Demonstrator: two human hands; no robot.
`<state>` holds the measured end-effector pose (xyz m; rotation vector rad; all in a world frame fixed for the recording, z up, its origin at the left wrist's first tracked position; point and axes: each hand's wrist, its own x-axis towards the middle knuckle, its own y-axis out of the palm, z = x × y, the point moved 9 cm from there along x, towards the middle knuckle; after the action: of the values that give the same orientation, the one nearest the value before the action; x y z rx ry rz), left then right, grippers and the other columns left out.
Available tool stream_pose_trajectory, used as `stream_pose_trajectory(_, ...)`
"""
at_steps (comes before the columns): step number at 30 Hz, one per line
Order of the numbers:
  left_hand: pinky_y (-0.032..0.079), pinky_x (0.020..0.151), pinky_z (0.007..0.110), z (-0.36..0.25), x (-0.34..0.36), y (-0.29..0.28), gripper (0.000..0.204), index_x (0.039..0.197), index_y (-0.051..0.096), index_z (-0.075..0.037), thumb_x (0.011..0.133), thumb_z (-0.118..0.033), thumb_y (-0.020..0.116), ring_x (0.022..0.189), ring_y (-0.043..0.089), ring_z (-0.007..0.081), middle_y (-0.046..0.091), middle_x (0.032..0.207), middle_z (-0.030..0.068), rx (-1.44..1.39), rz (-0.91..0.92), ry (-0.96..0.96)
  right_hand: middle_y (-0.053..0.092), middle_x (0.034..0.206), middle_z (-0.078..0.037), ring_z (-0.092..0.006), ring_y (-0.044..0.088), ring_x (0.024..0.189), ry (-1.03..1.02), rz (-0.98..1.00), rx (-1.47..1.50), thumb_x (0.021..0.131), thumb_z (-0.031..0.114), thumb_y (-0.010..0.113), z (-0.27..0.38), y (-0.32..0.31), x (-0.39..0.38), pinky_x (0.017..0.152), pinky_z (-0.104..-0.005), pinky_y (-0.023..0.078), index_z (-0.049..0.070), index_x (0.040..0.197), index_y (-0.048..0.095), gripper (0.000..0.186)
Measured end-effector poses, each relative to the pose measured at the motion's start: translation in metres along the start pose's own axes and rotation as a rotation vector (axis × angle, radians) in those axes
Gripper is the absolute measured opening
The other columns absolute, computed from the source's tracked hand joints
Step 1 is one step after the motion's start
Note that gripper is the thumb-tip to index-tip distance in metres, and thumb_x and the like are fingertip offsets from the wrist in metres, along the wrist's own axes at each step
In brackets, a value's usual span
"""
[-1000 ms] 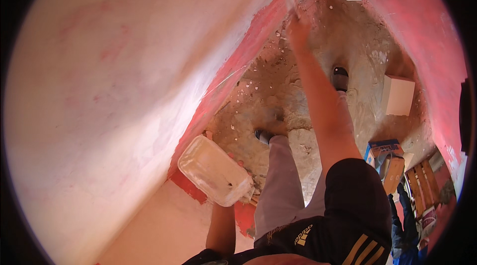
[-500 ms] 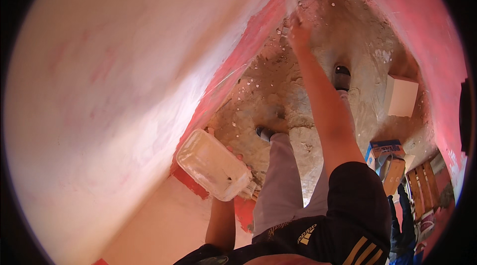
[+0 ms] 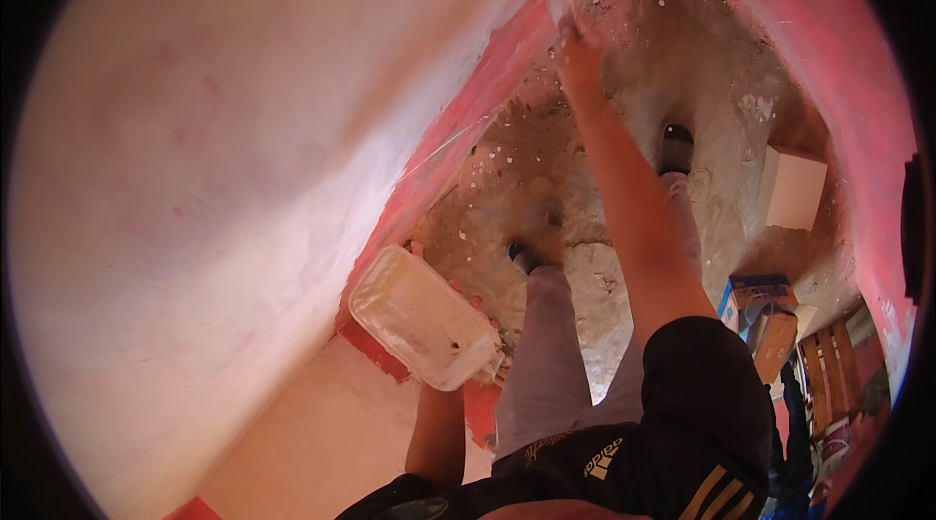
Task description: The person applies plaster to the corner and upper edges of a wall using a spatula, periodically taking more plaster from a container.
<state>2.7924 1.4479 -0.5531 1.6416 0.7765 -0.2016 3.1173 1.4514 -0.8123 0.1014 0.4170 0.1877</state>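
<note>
1. The left hand (image 3: 458,298) is mostly hidden beneath the white tray (image 3: 424,330); only fingertips show.
2. The tool in the right hand (image 3: 577,57) is blurred, kind indeterminate.

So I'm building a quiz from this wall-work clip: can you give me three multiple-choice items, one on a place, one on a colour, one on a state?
1. Where is the right hand?
A. low on the wall by the floor
B. on the knee
C. in a pocket

2. What colour is the band of wall beside the rough floor?
A. green
B. red-pink
C. blue

3. How is the shallow white plastic tray held?
A. lying on the floor
B. hanging from a hook
C. carried on the left hand

Answers:
1 A, the arm stretches down to the wall's foot.
2 B, the strip is red-pink.
3 C, fingers show at the tray's edge.
</note>
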Motion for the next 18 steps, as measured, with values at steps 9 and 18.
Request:
stream_pose_trajectory(9,0.037,0.106,0.063,-0.051,-0.063,-0.064,0.092,0.147,0.029,-0.003,0.081,-0.051,0.071,0.128,0.045,0.0399,0.046,0.135,0.0262,0.04,-0.037,-0.051,0.061,0.08,-0.006,-0.0146,0.057,0.067,-0.075,0.498,-0.105,0.091,0.003,0.053,-0.122,0.133,-0.229,0.065,-0.0335,0.048,-0.002,0.116,0.065,0.028)
stream_pose_trajectory(18,0.034,0.106,0.068,-0.086,-0.116,-0.122,0.089,0.149,0.029,-0.01,0.082,-0.05,0.071,0.13,0.04,0.0406,0.038,0.146,0.0181,-0.067,-0.083,0.029,0.064,0.077,-0.012,-0.0178,0.059,0.066,-0.184,-0.116,-0.204,0.091,0.007,0.053,-0.072,0.088,-0.107,0.061,-0.0357,0.046,-0.005,0.097,0.066,0.018)
